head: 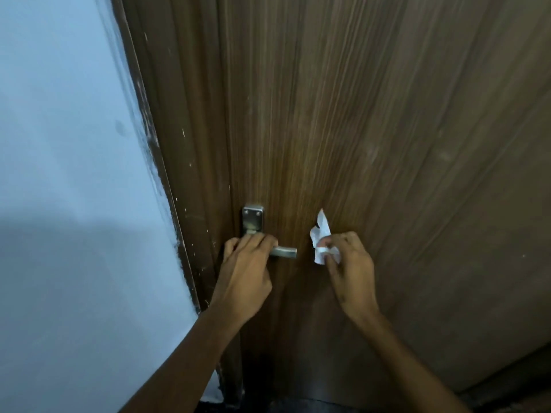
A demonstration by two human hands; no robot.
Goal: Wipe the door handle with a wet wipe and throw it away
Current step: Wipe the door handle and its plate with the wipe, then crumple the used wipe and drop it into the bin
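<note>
Handle point(283, 251) is sticking out to the right from a metal plate point(252, 217) near the left edge of a brown wood-grain door point(357, 129). Only the lever's free end is showing; the rest is lying hidden under the left hand point(247, 263), whose fingers are curling over it from above, wrapped closed around the handle near the plate. The thumb is resting apart on the left, toward the door's edge.

Just beside the lever's tip, but not touching it, a crumpled white wipe point(321, 236) is hanging in front of the door. The right hand point(348, 263) is pinching its lower part between thumb and fingertips, with the fingers bunched together, while a loose corner is standing up above the knuckles. Nothing is lying between the wipe and the bare end of the lever.

A dark frame point(167, 162), speckled with white flecks and scuffs, is running down the door's left side. Beyond it, a pale blue wall point(59, 144) is filling the left of the view, with a broad shadow falling across its lower half. The light is dim, and the door is darkening toward the bottom and the lower right.

Both bare forearms are reaching up from the bottom of the view, the left one crossing in front of the frame, the right one angling in from the lower right.
</note>
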